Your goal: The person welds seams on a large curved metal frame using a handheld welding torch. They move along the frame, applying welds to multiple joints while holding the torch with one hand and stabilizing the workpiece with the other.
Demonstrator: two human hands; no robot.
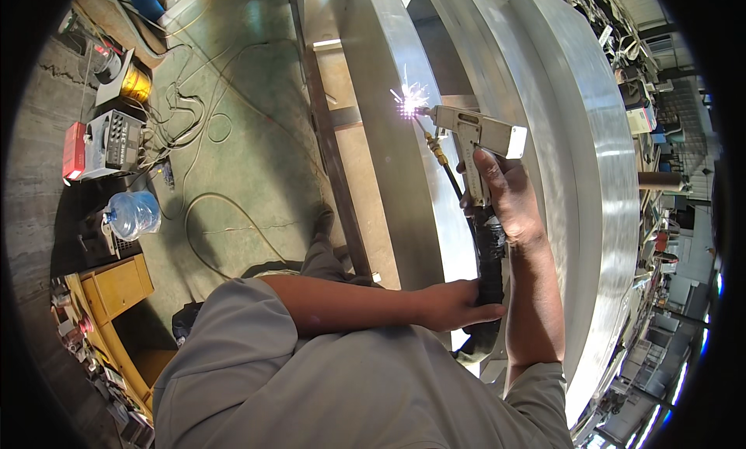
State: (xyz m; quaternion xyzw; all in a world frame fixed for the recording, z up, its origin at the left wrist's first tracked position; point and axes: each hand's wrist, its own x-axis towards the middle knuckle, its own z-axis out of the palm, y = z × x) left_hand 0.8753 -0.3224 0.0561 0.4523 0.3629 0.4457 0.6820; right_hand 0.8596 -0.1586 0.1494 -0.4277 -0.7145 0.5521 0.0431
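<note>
My right hand is wrapped round the grip of a handheld welding gun with a silver, boxy head. Its nozzle points left, and a bright violet-white flash with sparks burns at the tip, against a long shiny metal beam. Below the nozzle runs a thin wire-feed tube with brass fittings. A thick, black-wrapped cable leads down from the grip. Reaching across my body, my left hand holds that cable lower down; some of its fingers are hidden behind it.
More long metal beams lie alongside to the right. On the left floor are a grey and red machine, a yellow wire spool, a blue water jug and a yellow cabinet. Loose cables and a hose trail there.
</note>
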